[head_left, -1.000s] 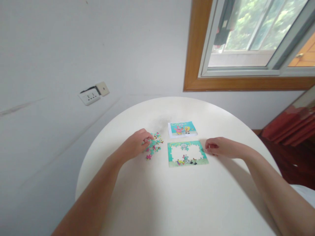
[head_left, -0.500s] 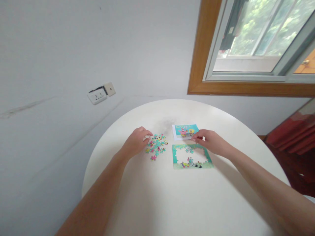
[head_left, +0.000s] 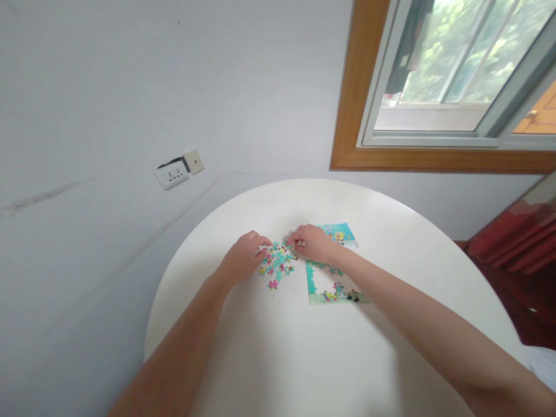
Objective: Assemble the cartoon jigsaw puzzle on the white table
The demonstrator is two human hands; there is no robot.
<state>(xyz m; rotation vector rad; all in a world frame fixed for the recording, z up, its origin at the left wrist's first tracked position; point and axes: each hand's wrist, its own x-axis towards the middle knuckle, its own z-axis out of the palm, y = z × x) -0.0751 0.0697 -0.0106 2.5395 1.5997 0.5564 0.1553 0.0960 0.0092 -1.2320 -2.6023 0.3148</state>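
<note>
A loose heap of small jigsaw pieces (head_left: 278,267), teal, pink and yellow, lies on the white round table. At the heap's left edge is my left hand (head_left: 245,255), its thumb and forefinger apart beside the pieces. My right hand (head_left: 315,242) reaches to the heap's upper right edge with fingers drawn together; what is between them, if anything, is too small to make out. Under my right forearm lies a partly filled puzzle board (head_left: 311,284) with a teal border. Behind it, a cartoon picture card (head_left: 341,229) is partly covered by my right hand.
The round white table (head_left: 278,353) stands against a pale wall (head_left: 260,87) with a power socket (head_left: 172,175). A wood-framed window (head_left: 434,159) is at the upper right, and a red curtain (head_left: 508,237) hangs at the right.
My right hand has moved left from the picture card to the heap of pieces, and its forearm now covers part of the board. My left hand stays at the heap's left side.
</note>
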